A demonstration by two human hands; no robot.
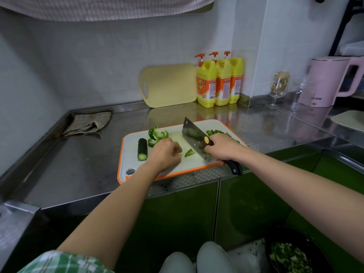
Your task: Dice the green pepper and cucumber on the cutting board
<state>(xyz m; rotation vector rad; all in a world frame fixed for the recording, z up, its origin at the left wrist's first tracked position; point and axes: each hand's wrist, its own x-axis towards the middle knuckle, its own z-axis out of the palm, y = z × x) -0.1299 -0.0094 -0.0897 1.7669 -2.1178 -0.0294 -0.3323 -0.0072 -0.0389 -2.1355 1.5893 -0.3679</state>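
Right hand [222, 148] grips the cleaver [194, 136] beside a pepper piece [189, 152] on the cutting board [126, 146], cucumber [142, 152] at its left; left hand [164, 154] curls close by, its hold unclear; a drifting blade could nick those knuckles.

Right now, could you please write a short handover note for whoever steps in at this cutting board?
Left hand: fingers curled down on the cutting board, beside a pepper wedge; whether it pinches anything is hidden.
Right hand: grips the cleaver, blade over the board between the hands.
On the board: cucumber piece at the left, uncut; large pepper pieces behind the left hand; diced pepper beyond the right hand.
Done: part of the pepper is diced.
Left: the wedge, the large pieces and the cucumber piece.
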